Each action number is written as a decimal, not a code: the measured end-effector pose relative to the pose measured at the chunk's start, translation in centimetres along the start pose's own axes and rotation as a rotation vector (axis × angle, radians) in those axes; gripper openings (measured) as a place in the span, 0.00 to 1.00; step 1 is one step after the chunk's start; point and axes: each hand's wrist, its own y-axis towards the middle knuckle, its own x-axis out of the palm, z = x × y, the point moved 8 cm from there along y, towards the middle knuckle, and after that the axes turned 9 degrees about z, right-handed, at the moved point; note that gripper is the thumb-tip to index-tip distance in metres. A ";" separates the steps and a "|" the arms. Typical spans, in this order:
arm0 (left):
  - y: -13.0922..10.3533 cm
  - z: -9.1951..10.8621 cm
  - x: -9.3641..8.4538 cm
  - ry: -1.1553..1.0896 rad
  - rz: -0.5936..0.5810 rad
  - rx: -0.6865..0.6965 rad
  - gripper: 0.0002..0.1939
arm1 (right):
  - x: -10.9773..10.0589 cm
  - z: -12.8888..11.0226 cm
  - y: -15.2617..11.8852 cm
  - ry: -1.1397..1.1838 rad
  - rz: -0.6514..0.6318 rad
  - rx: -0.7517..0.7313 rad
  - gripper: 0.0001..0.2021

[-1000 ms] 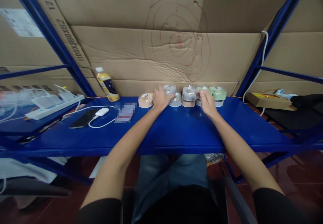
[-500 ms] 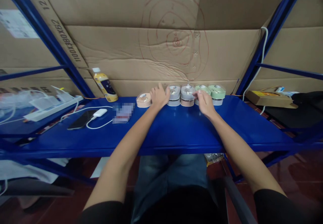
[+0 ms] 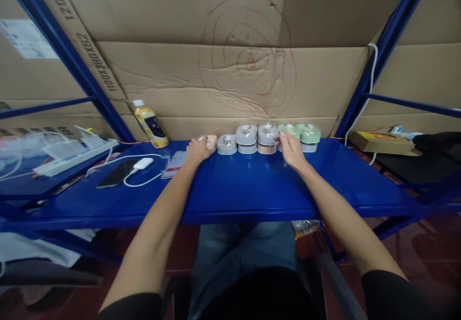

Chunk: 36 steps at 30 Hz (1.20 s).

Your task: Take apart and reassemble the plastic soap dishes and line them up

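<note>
A row of small rounded boxes with clear lids stands at the back of the blue table. At its left end is a peach box, and my left hand has its fingers around its left and front. Beside it sits a single grey box, then a stack of two grey boxes and a grey box on a peach one. My right hand, fingers loosely bent, rests against that stack, partly hiding a green-topped stack. Another green box tops the right-end stack.
To the left are a yellow bottle, a phone, a white adapter with cable, and a flat printed packet. Further left lies a power strip. A cardboard box is at right. Blue frame posts flank the table.
My left hand has moved left onto the peach box, uncovering the single grey box. My right hand stays about where it was. The view has tilted slightly.
</note>
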 end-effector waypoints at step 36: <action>-15.7 9.8 -4.1 -0.720 -0.169 0.912 0.21 | 0.8 3.5 -0.6 -0.106 -0.343 0.096 0.34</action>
